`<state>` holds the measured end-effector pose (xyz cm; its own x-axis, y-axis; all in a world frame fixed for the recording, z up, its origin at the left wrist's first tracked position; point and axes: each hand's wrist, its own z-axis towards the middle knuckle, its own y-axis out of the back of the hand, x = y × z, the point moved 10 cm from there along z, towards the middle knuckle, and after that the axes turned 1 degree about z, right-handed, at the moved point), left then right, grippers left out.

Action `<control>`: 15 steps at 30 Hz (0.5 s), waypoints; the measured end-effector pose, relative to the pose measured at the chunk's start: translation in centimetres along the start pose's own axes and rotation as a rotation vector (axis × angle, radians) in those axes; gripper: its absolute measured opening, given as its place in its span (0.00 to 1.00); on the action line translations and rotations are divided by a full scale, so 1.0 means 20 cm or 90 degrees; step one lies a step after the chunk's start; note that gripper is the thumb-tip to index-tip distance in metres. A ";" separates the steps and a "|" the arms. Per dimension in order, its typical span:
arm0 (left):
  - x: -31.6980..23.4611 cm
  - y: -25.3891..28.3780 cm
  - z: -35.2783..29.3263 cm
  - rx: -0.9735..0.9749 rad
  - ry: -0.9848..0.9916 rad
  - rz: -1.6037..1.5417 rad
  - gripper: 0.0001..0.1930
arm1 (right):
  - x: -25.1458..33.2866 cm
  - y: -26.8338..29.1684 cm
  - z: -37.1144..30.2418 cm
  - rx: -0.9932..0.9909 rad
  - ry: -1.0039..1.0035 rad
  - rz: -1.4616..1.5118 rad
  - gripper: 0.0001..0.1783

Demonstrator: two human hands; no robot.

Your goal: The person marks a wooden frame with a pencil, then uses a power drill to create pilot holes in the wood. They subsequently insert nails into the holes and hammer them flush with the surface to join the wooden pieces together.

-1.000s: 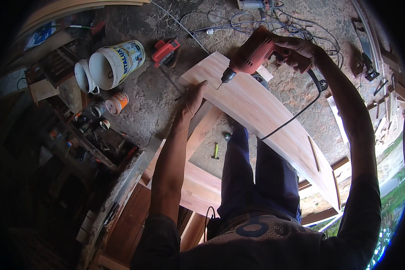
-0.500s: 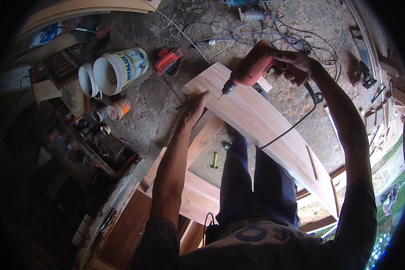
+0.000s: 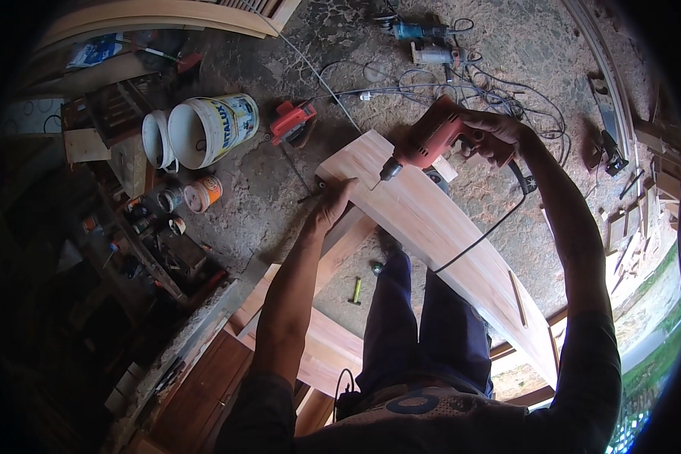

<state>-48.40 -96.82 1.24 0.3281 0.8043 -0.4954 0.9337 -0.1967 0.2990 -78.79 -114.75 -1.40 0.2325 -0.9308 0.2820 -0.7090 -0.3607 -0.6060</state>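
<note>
My right hand is wrapped round the handle of a red corded power drill. The drill tilts down to the left, and its thin bit meets or nearly meets the top of a long pale wooden board; exact contact is hard to tell. My left hand grips the board's near-left edge close to its far end, thumb on top, the other fingers hidden beneath. From the drill a black cord runs across the board. A thin wooden strip lies on the board's near part.
White buckets lie tipped at the left, near an orange-and-white can. A red power tool sits beyond the board. Tangled cables and a blue power tool are on the floor. A green-handled hammer lies by my legs.
The whole view has shifted, so the scene sits slightly lower in the picture. Both hands keep their grips, and the drill stays over the same part of the board.
</note>
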 end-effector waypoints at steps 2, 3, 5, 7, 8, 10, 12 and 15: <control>-0.03 -0.02 0.01 0.024 -0.016 0.005 0.32 | 0.07 0.09 -0.07 -0.044 0.023 -0.045 0.21; -0.05 -0.03 0.02 0.035 -0.025 0.003 0.32 | 0.10 0.17 -0.08 -0.017 0.042 -0.069 0.20; -0.06 0.01 -0.06 0.074 0.006 0.056 0.35 | 0.17 0.12 -0.18 -0.076 0.000 -0.054 0.21; -0.13 -0.02 -0.04 0.094 -0.040 0.034 0.37 | 0.22 0.21 -0.33 -0.201 0.110 -0.082 0.23; -0.12 -0.04 -0.02 0.080 -0.079 -0.007 0.37 | 0.17 0.19 -0.39 -0.173 0.082 -0.026 0.24; -0.12 -0.04 0.02 0.106 -0.096 -0.020 0.37 | 0.03 0.20 -0.48 -0.183 0.072 0.072 0.27; 0.10 0.10 0.02 0.002 -0.043 0.097 0.37 | -0.03 0.02 -0.52 -0.162 0.153 0.094 0.28; -0.04 0.35 -0.27 -0.271 -0.097 -0.057 0.35 | -0.17 -0.17 -0.69 -0.173 0.361 0.242 0.31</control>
<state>-42.93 -95.84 8.23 0.2953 0.7101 -0.6392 0.8283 0.1432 0.5417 -86.41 -109.50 9.94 -0.3902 -0.7885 0.4754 -0.8294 0.0768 -0.5534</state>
